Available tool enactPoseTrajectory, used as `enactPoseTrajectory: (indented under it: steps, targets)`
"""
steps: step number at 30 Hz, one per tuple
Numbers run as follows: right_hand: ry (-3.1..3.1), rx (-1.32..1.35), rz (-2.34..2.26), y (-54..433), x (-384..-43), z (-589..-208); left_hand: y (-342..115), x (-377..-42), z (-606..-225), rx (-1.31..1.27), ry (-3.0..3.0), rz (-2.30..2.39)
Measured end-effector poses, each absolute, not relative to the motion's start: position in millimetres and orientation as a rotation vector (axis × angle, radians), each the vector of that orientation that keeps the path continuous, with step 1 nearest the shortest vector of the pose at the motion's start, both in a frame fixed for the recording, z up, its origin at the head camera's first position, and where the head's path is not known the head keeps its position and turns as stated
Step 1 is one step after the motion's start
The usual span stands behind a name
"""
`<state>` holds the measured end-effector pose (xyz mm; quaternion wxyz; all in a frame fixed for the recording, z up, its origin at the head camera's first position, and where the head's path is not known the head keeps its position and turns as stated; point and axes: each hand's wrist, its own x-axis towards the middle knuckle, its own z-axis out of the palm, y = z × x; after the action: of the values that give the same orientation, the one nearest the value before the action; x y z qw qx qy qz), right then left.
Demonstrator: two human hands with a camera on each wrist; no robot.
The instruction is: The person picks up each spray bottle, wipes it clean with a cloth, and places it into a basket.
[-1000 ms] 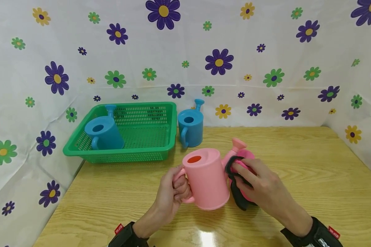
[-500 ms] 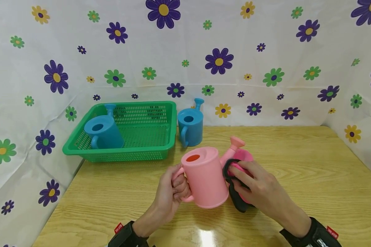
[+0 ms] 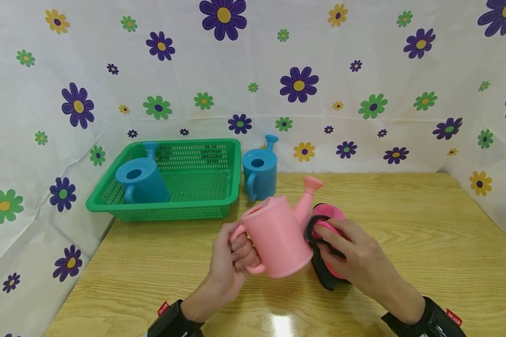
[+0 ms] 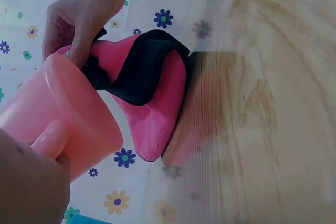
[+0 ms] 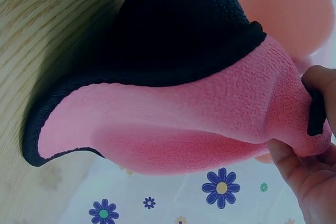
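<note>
A pink watering can (image 3: 276, 238) is held by its handle in my left hand (image 3: 232, 262), tilted with the spout up and to the right. In my right hand (image 3: 358, 262) a pink cloth (image 5: 173, 124) with black edging and a dark underside is bunched between the fingers. The cloth lies against the can's right side, just below the spout, and its lower end hangs close over the table. From the left wrist view, the right fingers (image 4: 81, 45) pinch the cloth beside the can's body.
At the back left, a green basket (image 3: 164, 211) holds a blue watering can (image 3: 145, 182) on its left side. Another blue watering can (image 3: 261, 173) stands upright just right of the basket. A flower-printed sheet (image 3: 362, 61) hangs behind the wooden table (image 3: 426, 234).
The pink watering can has tipped counterclockwise, its spout swinging up and left and its top leaning left. My right hand and the cloth have hardly moved.
</note>
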<state>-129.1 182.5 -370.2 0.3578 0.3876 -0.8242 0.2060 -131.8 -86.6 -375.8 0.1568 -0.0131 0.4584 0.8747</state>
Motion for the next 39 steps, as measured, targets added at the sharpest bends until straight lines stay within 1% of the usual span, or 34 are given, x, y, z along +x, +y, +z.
enactPoseTrajectory:
  steps: [21,32,39]
  targets:
    - [-1.995,0.969,0.538,175,-132,-370,-86,-135,-375,-0.263,0.834,2.695]
    - [-1.978,1.031,0.580,165,-127,-372,-82,-135,-376,-0.328,0.701,2.712]
    - [-1.982,1.132,0.529,157,-120,-373,-80,-135,-375,-0.361,0.707,2.731]
